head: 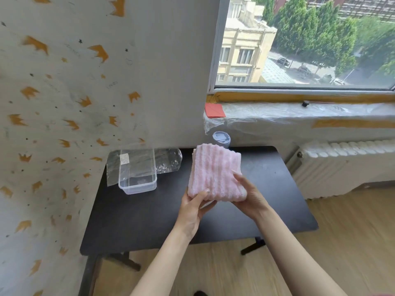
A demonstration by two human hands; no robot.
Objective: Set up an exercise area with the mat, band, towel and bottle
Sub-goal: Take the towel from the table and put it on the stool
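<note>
Both hands grasp a folded pink fluffy towel with raised ribs (215, 174), one at each near corner. The left hand (193, 210) pinches the near left corner, thumb laid on top and fingers curled underneath. The right hand (249, 195) holds the near right corner the same way, with its thumb pressed on the upper face and the other fingers hidden below the cloth. The towel sits over the middle of a black rectangular table with rounded corners (149, 221), its ribs running away from the person; whether its far end rests on the tabletop cannot be told.

Just behind the towel's far edge stands a grey-blue bottle with a flip lid (221, 138), at the back of the table against the wall; only its top shows, the rest being hidden by the towel. To the left of the towel, a clear rectangular plastic container (137, 176) stands on the table, with a flat clear plastic bag bearing a small label (119, 165) beneath and beside it and a crinkled clear bag (168, 161) behind it.

On the left rises a pale wall printed with gold crowns (64, 103). A white ribbed radiator (342, 165) stands under the plastic-covered windowsill (299, 116), where a red paper (214, 110) lies at the left end. Light wooden flooring (342, 242) lies below.
</note>
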